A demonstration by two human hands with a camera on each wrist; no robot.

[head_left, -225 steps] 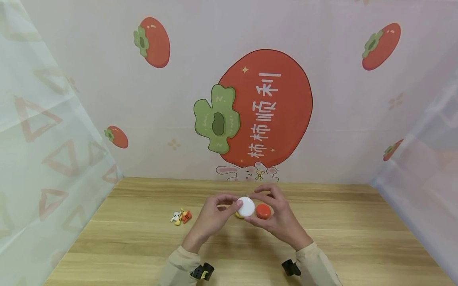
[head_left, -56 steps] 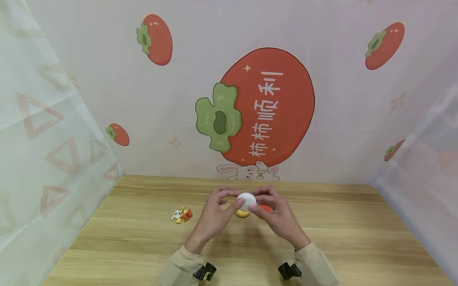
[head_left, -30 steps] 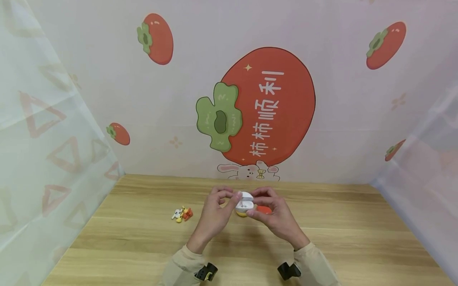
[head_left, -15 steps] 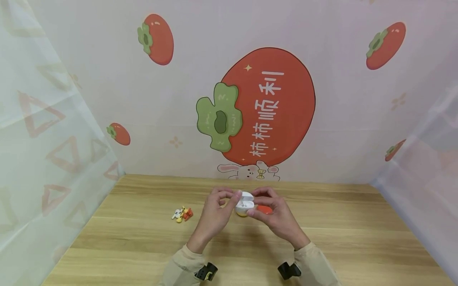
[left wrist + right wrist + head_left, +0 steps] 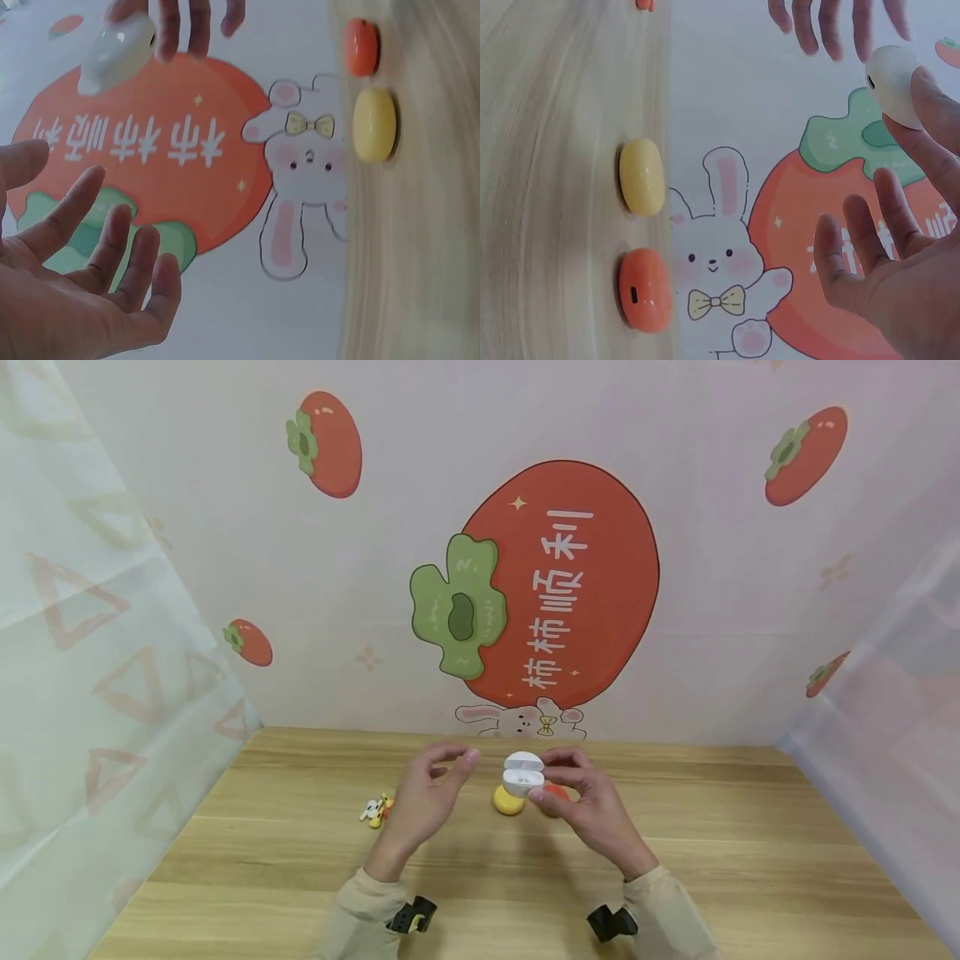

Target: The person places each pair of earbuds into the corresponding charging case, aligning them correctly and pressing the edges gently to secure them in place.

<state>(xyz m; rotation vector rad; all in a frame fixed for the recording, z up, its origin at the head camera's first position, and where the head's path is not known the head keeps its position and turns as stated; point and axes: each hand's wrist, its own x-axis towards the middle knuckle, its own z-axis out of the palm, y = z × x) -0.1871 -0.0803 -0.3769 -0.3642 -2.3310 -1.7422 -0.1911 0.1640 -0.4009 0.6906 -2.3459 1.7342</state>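
A white earbud charging case (image 5: 522, 777) is held up in my right hand (image 5: 592, 802), pinched at its right side between thumb and fingers. Its lid stands raised, showing the white inside. My left hand (image 5: 427, 797) is apart from it to the left, fingers loosely bent and holding nothing, as the left wrist view also shows. Below the white case, on the table, lie a yellow case (image 5: 508, 800) and a red-orange case (image 5: 557, 799), the latter partly hidden by my right hand. Both are closed in the right wrist view.
A small cluster of loose earbuds (image 5: 372, 811), white, yellow and orange, lies on the wooden table (image 5: 300, 877) to the left, partly covered by my left hand. A printed backdrop (image 5: 697, 693) rises behind the table's far edge, with sheets at both sides.
The white case, closed earlier, was opened with both hands about a second ago. Since then my left hand has let go and moved left, while the right lifts the case slightly.
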